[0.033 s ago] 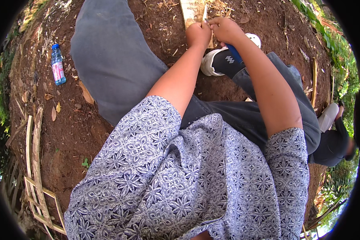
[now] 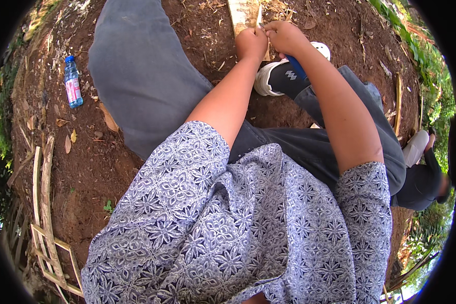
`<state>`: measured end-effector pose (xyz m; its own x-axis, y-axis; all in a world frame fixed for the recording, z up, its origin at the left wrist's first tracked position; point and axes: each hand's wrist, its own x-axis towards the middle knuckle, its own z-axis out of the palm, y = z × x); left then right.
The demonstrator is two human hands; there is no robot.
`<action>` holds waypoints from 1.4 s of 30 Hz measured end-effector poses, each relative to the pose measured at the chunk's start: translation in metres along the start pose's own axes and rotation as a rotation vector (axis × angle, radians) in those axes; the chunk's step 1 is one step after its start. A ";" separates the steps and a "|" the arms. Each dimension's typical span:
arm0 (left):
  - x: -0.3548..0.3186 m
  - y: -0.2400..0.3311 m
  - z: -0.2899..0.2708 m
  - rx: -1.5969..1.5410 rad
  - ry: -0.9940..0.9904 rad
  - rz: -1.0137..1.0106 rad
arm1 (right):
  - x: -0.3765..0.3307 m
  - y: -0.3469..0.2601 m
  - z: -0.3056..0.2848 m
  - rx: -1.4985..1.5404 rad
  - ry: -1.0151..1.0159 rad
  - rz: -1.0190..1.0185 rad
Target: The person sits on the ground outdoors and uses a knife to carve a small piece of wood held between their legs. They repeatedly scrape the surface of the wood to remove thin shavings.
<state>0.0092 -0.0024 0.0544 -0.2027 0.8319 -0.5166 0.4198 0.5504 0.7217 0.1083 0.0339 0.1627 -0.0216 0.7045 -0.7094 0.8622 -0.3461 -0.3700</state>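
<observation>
L hand (image 2: 252,44), R hand (image 2: 287,39) nr board (image 2: 242,14) edge
Grips clamped: L on strip (image 2: 259,15), R on blue tool (image 2: 297,66); soil (image 2: 205,48) gap L.

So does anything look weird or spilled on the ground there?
Nothing is really odd. The bottle has its blue cap on, and no puddle shows around it. The messiest bit is the pale scraps scattered on the soil beside the wooden board, beyond the left hand; they look like wood shavings.
</observation>
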 end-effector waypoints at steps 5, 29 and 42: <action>-0.012 0.013 -0.006 -0.012 0.047 0.009 | 0.008 0.004 0.017 -0.112 0.108 -0.024; 0.015 -0.017 0.002 -0.177 -0.006 -0.045 | 0.003 0.008 0.028 0.210 0.155 0.052; 0.015 -0.005 0.006 -0.149 -0.080 -0.220 | 0.002 0.009 0.018 0.115 0.079 -0.034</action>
<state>0.0090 0.0071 0.0398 -0.2010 0.6865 -0.6988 0.2375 0.7262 0.6451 0.1067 0.0211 0.1478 -0.0058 0.7619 -0.6477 0.7981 -0.3868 -0.4620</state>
